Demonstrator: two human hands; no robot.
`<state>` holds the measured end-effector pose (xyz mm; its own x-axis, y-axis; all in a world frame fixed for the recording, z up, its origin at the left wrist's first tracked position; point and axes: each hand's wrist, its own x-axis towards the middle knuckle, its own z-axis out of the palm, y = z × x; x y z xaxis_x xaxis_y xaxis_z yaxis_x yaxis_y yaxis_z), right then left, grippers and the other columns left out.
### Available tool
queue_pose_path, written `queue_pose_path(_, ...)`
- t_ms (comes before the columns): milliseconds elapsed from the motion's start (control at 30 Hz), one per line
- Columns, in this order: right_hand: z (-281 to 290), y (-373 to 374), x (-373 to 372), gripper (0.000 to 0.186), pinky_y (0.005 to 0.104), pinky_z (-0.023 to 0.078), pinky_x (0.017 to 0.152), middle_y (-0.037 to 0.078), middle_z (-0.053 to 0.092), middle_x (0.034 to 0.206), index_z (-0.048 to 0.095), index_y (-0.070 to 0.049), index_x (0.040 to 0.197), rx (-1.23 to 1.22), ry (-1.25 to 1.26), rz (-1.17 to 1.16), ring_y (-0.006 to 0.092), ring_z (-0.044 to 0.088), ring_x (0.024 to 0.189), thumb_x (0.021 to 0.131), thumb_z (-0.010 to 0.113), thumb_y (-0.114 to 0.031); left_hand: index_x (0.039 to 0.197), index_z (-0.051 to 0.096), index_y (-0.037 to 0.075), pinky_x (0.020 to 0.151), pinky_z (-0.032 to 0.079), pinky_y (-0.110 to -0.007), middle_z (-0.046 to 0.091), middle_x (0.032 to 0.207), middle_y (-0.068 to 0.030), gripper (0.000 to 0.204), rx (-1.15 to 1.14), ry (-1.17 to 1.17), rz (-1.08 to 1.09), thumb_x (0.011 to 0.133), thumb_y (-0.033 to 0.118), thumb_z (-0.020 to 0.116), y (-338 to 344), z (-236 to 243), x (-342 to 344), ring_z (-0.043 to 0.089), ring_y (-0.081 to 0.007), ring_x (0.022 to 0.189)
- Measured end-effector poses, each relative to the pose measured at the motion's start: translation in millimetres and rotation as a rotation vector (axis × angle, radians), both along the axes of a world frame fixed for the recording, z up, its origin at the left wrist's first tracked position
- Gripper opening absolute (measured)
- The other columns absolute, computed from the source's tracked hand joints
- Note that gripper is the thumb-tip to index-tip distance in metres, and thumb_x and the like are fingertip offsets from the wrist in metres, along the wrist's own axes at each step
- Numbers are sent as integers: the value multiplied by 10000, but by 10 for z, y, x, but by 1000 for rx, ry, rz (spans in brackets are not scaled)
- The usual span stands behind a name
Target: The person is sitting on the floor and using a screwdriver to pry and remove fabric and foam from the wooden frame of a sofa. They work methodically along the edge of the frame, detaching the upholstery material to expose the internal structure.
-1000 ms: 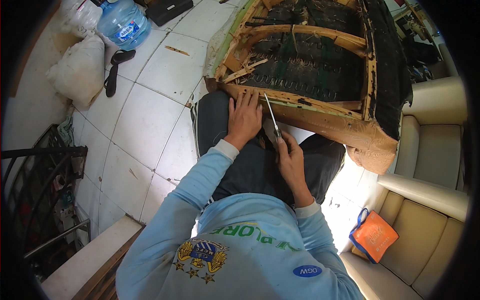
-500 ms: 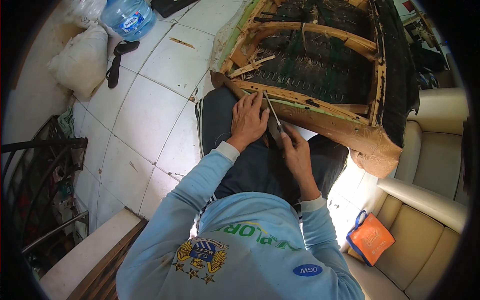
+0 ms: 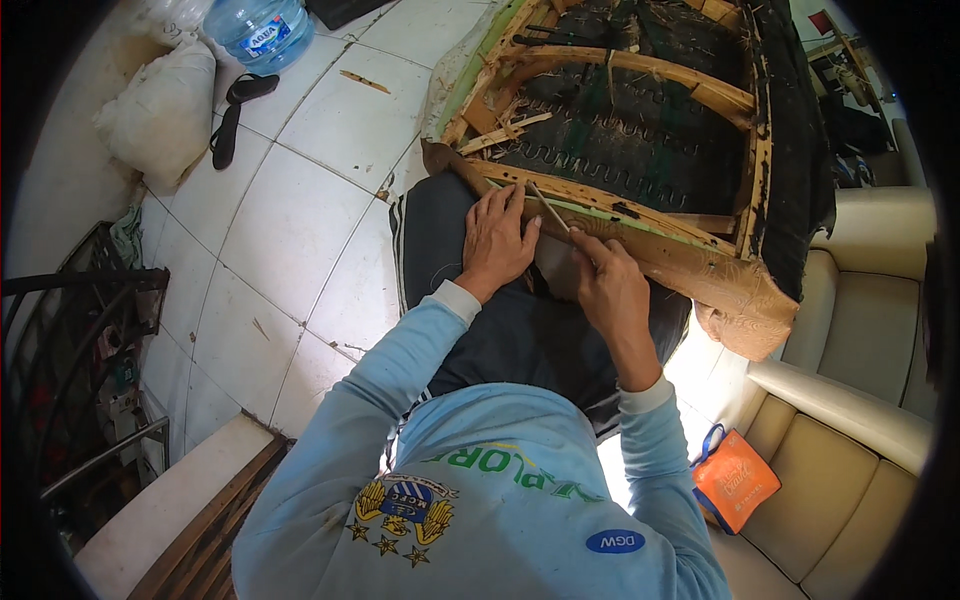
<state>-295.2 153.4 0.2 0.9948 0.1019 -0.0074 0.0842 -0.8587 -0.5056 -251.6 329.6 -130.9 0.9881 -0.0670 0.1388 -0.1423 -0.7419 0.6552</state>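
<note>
A wooden seat frame (image 3: 657, 215) with zigzag springs and dark backing leans toward my lap. Brown covering (image 3: 690, 268) hangs along its near edge, with a light green strip showing between wood and covering. My left hand (image 3: 496, 240) lies on the covering, fingers stretched toward the frame's edge. In my closed right hand (image 3: 612, 292) is a screwdriver (image 3: 548, 208), its thin metal shaft slanting up and left. Its tip meets the frame's edge just beside my left fingertips. My right fingers hide its handle.
Splintered wood lies at the frame's left corner. Leftward on the tiles are a black sandal (image 3: 224, 140), a white sack (image 3: 160, 115) and a water jug (image 3: 258, 35). A cream sofa (image 3: 835, 480) with an orange bag (image 3: 735, 482) stands right; a dark metal railing (image 3: 90, 285) is left.
My right hand has moved right and slightly up, so the screwdriver's shaft lies at a flatter slant. The tip stays near the same spot. My left hand has hardly moved.
</note>
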Motion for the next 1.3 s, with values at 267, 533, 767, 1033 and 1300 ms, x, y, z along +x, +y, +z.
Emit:
queue_pose_path(267,-239,-135,-13,351,398,585,713,217,766,979,721,-34,1362,487,367,-253,284,754,759,1049,687,-188,1585,516,2,1258,309,-541,541,1547,-192,661,11,-12,16,1052,373,642,-7,-18,17,446,-393,1493)
queue_pose_path(533,-395,-21,-72,438,487,610,744,269,769,957,668,-12,1252,329,403,-306,402,779,895,1003,745,-364,1593,508,5,1260,309,-540,542,1545,-185,673,19,-6,8,1047,372,648,3,-10,-5,437,-392,1500)
queue_pose_path(767,-695,-62,-104,423,309,414,448,-10,582,762,654,-74,1234,733,634,-378,118,558,601,1125,569,-473,1565,535,3,1252,319,-529,558,1535,-190,628,-17,-31,19,1053,353,637,7,-22,16,463,-401,1475)
queue_pose_path(1033,-1017,195,-4,433,244,310,417,-39,464,708,662,-89,1254,1919,1078,-371,76,400,538,1152,525,-487,1298,718,14,1053,465,-426,713,1226,-151,415,-521,229,156,1086,361,633,-8,149,156,651,-281,1162)
queue_pose_path(1300,-424,-57,-352,363,255,416,450,11,632,746,690,-37,1148,852,636,-268,92,569,549,1079,689,-394,1143,793,37,740,517,-303,755,958,-9,316,-1033,461,270,1087,334,699,286,144,552,651,-109,830)
